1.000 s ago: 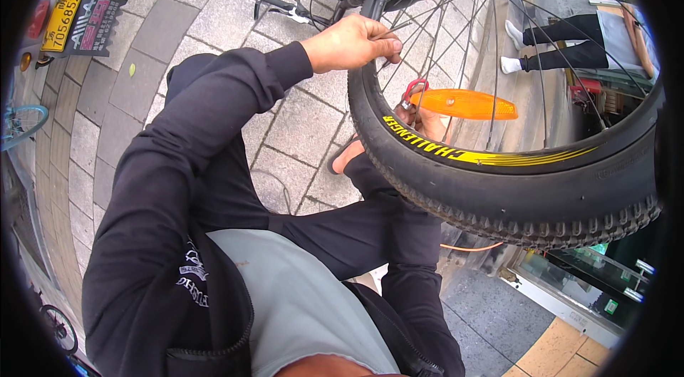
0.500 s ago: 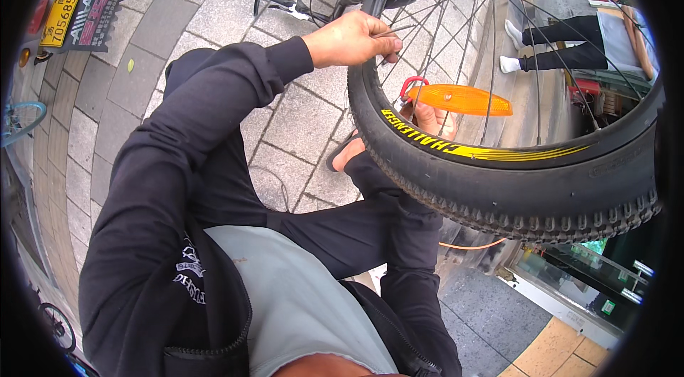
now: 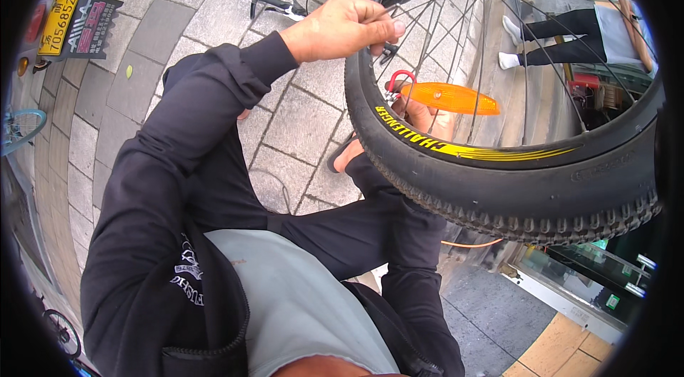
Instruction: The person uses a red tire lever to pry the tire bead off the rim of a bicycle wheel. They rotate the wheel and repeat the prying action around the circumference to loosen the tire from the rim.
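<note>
A bicycle wheel with a black knobby tyre and thin spokes fills the upper right. My left hand is at the wheel's left side, thumb and fingers pinched together on what looks like a thin spoke. Behind the spokes, by the inner rim, my right hand is closed on a small red-looped tool, apparently a spoke wrench, set where a spoke meets the rim. An orange reflector on the spokes partly covers that hand, and the tyre hides the right wrist.
A handlebar grip and lever show left of the wheel, above grey paving. Another person's legs are at the upper right. A glass display case stands lower right; a vehicle's yellow plate is upper left.
The wheel has turned slightly, carrying the reflector a little left. My right hand and the red tool have shifted left with it. My left hand has moved slightly left and up.
</note>
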Motion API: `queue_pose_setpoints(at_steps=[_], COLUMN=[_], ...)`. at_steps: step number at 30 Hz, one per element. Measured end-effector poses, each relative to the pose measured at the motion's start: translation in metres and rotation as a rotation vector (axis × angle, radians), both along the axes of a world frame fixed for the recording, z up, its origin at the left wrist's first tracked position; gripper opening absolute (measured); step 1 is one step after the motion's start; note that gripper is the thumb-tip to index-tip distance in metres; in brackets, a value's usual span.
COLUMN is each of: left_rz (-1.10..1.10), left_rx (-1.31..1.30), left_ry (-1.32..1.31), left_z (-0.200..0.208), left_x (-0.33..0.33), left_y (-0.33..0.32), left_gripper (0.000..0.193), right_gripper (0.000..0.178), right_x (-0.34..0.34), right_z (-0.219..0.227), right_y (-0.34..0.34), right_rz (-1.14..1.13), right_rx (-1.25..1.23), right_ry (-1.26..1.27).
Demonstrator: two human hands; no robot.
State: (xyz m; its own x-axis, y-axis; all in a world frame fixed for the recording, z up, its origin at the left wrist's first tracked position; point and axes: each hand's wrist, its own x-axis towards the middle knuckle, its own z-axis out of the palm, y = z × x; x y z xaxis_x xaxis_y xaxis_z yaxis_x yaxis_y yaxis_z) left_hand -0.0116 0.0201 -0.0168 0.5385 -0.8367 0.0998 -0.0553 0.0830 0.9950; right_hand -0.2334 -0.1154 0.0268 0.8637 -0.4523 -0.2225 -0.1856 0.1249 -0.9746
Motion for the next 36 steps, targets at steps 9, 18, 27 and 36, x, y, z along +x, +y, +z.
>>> queue_pose_setpoints(at_steps=[9,18,27,36], left_rz=[-0.245,-0.199,-0.073,-0.236], left_rx=[-0.042,-0.055,0.027,-0.056], left_ry=[-0.198,-0.348,-0.494,-0.228], left_z=[0.007,0.009,0.014,-0.002], left_x=[-0.011,-0.018,-0.034,-0.007], left_y=[0.008,0.009,0.006,0.004], left_gripper=[0.031,0.028,0.022,0.027], right_gripper=[0.020,0.019,0.033,0.037], right_x=[0.006,0.005,0.016,0.020], right_z=[0.018,0.012,-0.030,-0.041], right_y=[0.012,0.016,0.010,0.005], right_rz=[0.004,0.005,-0.103,-0.107], right_rx=[0.116,-0.024,0.108,0.126], right_ry=[-0.009,-0.010,-0.170,-0.104])
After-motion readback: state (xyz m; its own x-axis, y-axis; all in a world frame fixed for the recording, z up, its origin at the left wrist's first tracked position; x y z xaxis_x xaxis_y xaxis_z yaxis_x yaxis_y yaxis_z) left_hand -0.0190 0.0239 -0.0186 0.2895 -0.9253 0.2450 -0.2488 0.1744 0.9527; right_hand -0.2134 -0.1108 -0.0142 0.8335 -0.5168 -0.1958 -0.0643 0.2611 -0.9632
